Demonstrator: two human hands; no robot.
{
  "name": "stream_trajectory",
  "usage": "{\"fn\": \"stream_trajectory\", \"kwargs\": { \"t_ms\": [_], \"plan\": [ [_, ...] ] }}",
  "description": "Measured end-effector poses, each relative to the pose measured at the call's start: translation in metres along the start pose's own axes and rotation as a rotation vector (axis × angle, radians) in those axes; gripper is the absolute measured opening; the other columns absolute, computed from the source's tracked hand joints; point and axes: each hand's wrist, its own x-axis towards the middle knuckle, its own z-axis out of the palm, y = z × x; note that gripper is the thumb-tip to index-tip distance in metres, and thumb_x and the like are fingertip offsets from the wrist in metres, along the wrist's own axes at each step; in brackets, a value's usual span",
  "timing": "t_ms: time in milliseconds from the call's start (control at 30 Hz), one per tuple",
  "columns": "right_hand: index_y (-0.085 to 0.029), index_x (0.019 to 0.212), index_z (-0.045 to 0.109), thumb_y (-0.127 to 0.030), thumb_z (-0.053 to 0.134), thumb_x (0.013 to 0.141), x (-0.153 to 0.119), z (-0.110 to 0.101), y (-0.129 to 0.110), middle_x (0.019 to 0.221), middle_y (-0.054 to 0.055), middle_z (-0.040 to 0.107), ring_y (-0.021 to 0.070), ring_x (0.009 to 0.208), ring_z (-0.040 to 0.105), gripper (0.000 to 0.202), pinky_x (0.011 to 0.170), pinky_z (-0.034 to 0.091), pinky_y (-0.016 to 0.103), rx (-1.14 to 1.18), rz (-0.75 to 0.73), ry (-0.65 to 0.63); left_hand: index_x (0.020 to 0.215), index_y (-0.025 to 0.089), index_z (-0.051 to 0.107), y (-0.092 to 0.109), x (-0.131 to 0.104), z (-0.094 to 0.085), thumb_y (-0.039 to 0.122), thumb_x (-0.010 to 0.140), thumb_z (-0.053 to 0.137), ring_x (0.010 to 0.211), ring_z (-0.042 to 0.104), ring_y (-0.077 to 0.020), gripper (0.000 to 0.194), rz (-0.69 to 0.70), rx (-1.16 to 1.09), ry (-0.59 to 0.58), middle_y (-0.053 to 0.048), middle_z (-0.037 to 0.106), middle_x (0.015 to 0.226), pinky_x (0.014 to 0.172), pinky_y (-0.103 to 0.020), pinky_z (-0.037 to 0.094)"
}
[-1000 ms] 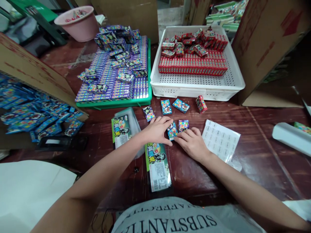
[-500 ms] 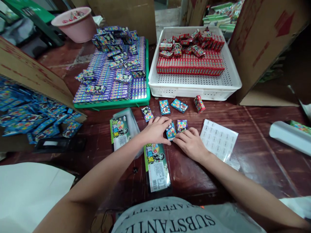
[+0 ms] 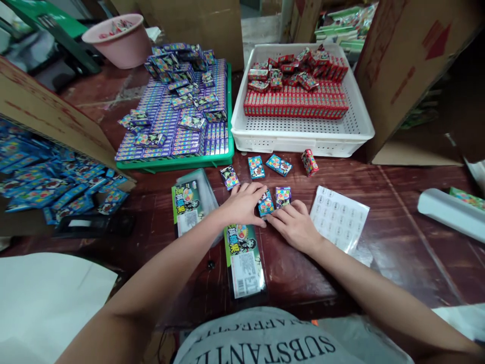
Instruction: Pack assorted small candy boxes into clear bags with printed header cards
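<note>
My left hand [image 3: 246, 203] curves round a small blue box [image 3: 266, 203], its fingers at the box's top and its thumb near the bottom. From the right, my right hand [image 3: 295, 225] touches the same box's lower edge with its fingertips. A purple box [image 3: 283, 196] lies just above my right fingers. Under my left wrist is a printed green and black package [image 3: 244, 258]; a similar package [image 3: 186, 205] lies to the left. Beyond my hands lie another purple box [image 3: 229, 177], two blue boxes [image 3: 256, 167] [image 3: 279, 165] and a red box [image 3: 309, 163].
Purple boxes fill a green tray [image 3: 178, 163] at the back left. A white basket [image 3: 303, 143] holds red boxes. Round stickers cover a sheet [image 3: 339, 217] on the right. Cardboard cartons [image 3: 56, 111] [image 3: 413, 65] stand at both sides, and a pink tub [image 3: 121, 45] sits behind.
My right hand has shifted slightly left along the lower edge of the blue box. My left hand has hardly moved.
</note>
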Motion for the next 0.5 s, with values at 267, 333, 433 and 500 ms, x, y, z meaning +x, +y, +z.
{"fn": "stream_trajectory", "kwargs": {
  "t_ms": [267, 333, 433, 500],
  "plan": [
    [-0.020, 0.127, 0.065, -0.018, 0.048, 0.104, -0.0082, 0.0002, 0.0007, 0.115, 0.003, 0.075, 0.0217, 0.098, 0.055, 0.028, 0.096, 0.031, 0.046, -0.098, -0.105, 0.044, 0.153, 0.023, 0.035, 0.0044, -0.0024, 0.0036, 0.057, 0.076, 0.071, 0.133, 0.041, -0.0382, 0.092, -0.014, 0.016, 0.031, -0.013, 0.040, 0.156, 0.108, -0.056, 0.034],
    [-0.020, 0.129, 0.063, -0.017, 0.049, 0.104, -0.0100, -0.0007, 0.0013, 0.120, 0.003, 0.074, 0.0216, 0.100, 0.055, 0.029, 0.097, 0.031, 0.046, -0.091, -0.131, 0.052, 0.153, 0.022, 0.035, 0.0038, -0.0024, 0.0036, 0.059, 0.078, 0.070, 0.133, 0.040, -0.0382, 0.091, -0.017, 0.009, 0.028, -0.013, 0.039, 0.156, 0.107, -0.056, 0.035],
    [-0.021, 0.128, 0.064, -0.019, 0.048, 0.105, -0.0104, -0.0028, 0.0015, 0.122, 0.003, 0.074, 0.0214, 0.099, 0.055, 0.028, 0.096, 0.031, 0.046, -0.097, -0.102, 0.030, 0.152, 0.022, 0.036, 0.0020, -0.0018, 0.0047, 0.061, 0.076, 0.071, 0.133, 0.041, -0.0378, 0.093, -0.017, -0.015, 0.034, -0.012, 0.041, 0.155, 0.108, -0.056, 0.035],
    [-0.022, 0.123, 0.066, -0.021, 0.049, 0.105, -0.0088, -0.0044, 0.0020, 0.118, 0.003, 0.074, 0.0214, 0.096, 0.054, 0.026, 0.095, 0.031, 0.045, -0.114, -0.059, 0.029, 0.151, 0.024, 0.038, 0.0019, -0.0020, 0.0064, 0.059, 0.074, 0.073, 0.132, 0.042, -0.0371, 0.091, -0.025, -0.031, 0.055, -0.011, 0.043, 0.154, 0.109, -0.056, 0.035]
  ]
}}
